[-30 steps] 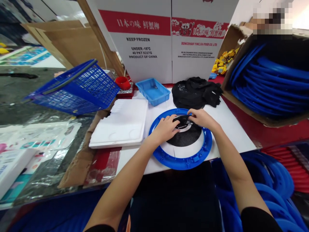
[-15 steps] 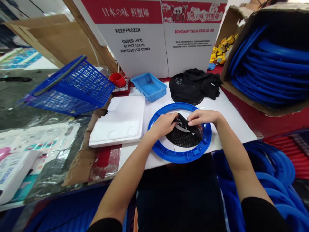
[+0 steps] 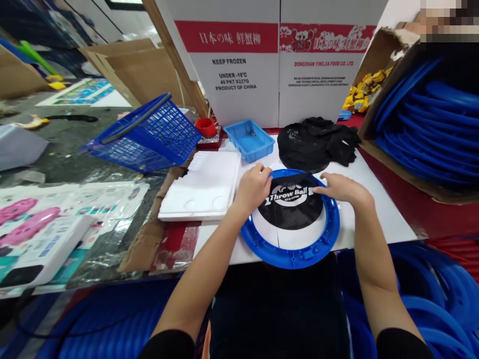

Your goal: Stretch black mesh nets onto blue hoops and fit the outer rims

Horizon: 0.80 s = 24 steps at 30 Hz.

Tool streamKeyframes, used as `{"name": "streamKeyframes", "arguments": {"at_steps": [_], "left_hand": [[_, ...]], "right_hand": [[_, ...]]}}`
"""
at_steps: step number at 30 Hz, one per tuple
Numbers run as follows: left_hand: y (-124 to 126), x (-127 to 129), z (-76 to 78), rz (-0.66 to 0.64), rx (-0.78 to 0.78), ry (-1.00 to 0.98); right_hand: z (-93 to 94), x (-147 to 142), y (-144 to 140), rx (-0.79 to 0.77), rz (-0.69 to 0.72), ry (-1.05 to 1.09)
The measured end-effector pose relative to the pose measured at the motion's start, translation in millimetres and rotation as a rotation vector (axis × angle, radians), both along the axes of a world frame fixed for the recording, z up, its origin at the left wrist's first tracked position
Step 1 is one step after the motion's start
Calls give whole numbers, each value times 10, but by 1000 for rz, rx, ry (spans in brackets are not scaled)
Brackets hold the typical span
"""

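Half a second ago the black mesh net (image 3: 291, 204) was bunched and folded between the two hands; it is now pulled flat and spread wide, so its white "Throw Ball" print reads clearly. The net lies inside the far half of one blue plastic ring (image 3: 290, 257), its upper edge meeting the ring's far rim. The ring rests flat on the white table (image 3: 377, 209) right in front of the person, with bare white board showing through its near half.

The left hand (image 3: 253, 187) has its fingers curled shut on the net's left edge at the ring's rim. The right hand (image 3: 342, 188) pinches the net's right edge, fingers closed on the mesh and resting on the rim there.

Just beyond the ring lies one heap of more black netting (image 3: 318, 143). To the left of it stands one small blue tray (image 3: 250, 139), then one red cup (image 3: 205, 126), and nearer, one white foam tray (image 3: 204, 187). One blue wire-style basket (image 3: 144, 134) lies tipped on its side further left. Two white printed cartons (image 3: 277, 60) stand upright behind. At the right, an open cardboard box (image 3: 426, 114) holds a stack of many more blue rings, too close-packed to count. Printed packaging lies on the grey surface at far left.
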<state>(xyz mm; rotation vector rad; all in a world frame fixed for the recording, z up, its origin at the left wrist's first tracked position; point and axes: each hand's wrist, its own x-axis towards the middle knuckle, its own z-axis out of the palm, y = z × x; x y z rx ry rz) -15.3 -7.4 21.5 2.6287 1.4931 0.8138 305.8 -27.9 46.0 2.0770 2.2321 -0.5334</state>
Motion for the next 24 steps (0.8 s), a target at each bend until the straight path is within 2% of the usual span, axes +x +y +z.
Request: {"name": "streamKeyframes", "arguments": {"at_steps": [3, 5, 6, 8, 10, 11, 15, 17, 20, 24], "left_hand": [[-122, 103, 17, -322, -122, 104], [-205, 174, 16, -528, -221, 216], [-237, 203, 13, -584, -255, 257], [-277, 237, 8, -617, -293, 283], [-290, 241, 8, -622, -326, 265], [-290, 235, 9, -637, -353, 250], [-277, 194, 7, -753, -519, 204], [-269, 179, 4, -784, -597, 202], [-260, 167, 10, -773, -674, 218], [-239, 152, 11, -683, -702, 266]], "right_hand": [[8, 61, -10, -66, 157, 175], [19, 135, -47, -139, 116, 229], [23, 175, -68, -193, 55, 236], [16, 236, -90, -293, -64, 222], [-15, 230, -62, -273, -39, 208], [-41, 195, -25, -182, 18, 210], [-149, -70, 193, 404, 217, 354], [-167, -159, 260, 534, 246, 416], [-117, -141, 205, 458, 222, 392], [-24, -9, -7, 118, 79, 188]]}}
